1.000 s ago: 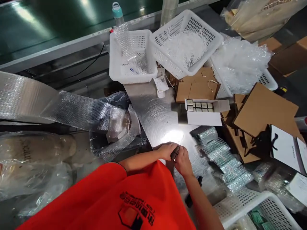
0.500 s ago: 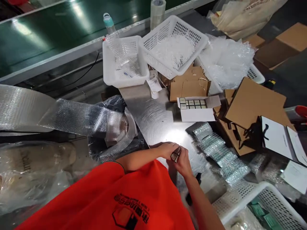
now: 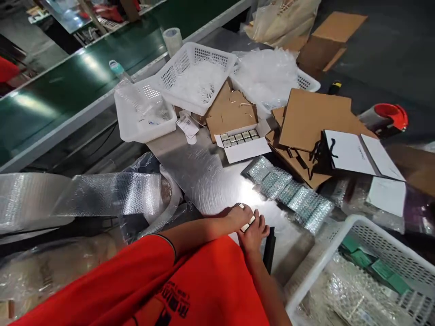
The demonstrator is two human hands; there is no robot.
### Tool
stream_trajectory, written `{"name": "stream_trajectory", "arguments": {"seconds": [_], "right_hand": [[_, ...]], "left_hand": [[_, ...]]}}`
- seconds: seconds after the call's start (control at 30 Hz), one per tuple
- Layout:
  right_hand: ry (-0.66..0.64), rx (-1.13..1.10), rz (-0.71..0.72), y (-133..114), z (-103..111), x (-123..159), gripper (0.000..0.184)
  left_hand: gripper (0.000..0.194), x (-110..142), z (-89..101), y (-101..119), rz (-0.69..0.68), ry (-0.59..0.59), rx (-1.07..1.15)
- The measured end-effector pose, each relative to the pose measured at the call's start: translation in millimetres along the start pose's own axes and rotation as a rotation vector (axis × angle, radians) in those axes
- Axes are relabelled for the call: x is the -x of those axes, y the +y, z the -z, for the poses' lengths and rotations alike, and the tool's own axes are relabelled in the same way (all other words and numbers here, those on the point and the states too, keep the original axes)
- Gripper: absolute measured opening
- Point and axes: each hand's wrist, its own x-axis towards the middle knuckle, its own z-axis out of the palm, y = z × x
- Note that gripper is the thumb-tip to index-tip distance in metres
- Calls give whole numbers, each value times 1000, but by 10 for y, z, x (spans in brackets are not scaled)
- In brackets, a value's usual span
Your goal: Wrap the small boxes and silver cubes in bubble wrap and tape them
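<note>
At the metal table's near edge, my left hand [image 3: 238, 217] closes around small boxes with pale tops and dark sides. One small box [image 3: 248, 224] shows between both hands, and another pale top peeks out at the left fingers. My right hand [image 3: 253, 235] grips from the other side, its fingers curled and partly hiding the boxes. Beyond my hands stands an open white carton [image 3: 246, 151] holding rows of similar small boxes [image 3: 239, 137]. To the right lies a row of bubble-wrapped packs [image 3: 288, 192].
White baskets [image 3: 142, 131] with plastic pieces line the back, beside flat cardboard [image 3: 316, 117]. A bubble-wrap roll [image 3: 30, 199] trails in from the left. At lower right is a white basket [image 3: 340, 240] with wrapped and green packs. A conveyor [image 3: 84, 86] runs behind.
The view has swung to the right, so the table things appear farther left. The boxes between my hands have turned, now showing pale faces. Both hands keep their hold.
</note>
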Motion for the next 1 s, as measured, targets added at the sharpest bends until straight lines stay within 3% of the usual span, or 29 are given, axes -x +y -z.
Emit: {"name": "stream_trajectory", "arguments": {"seconds": [0.2,0.4,0.53,0.67,0.8,1.0], "right_hand": [[57,36,42,10,34,14,86],[151,18,173,70,158,36,95],[122,8,288,108,210,-35,98],[68,-47,383,103,193,-141,92],[9,-108,417,97,150,-183,85],[19,-22,429,3,104,-163,81]], "left_hand": [[52,35,52,76,21,-15,-94],[89,141,93,113,48,-26,-228],[107,265,208,-69,37,-37,-126],[122,373,253,-408,131,-42,115],[114,339,105,-581,-10,-60,268],[79,174,-33,-532,-94,-1,332]]}}
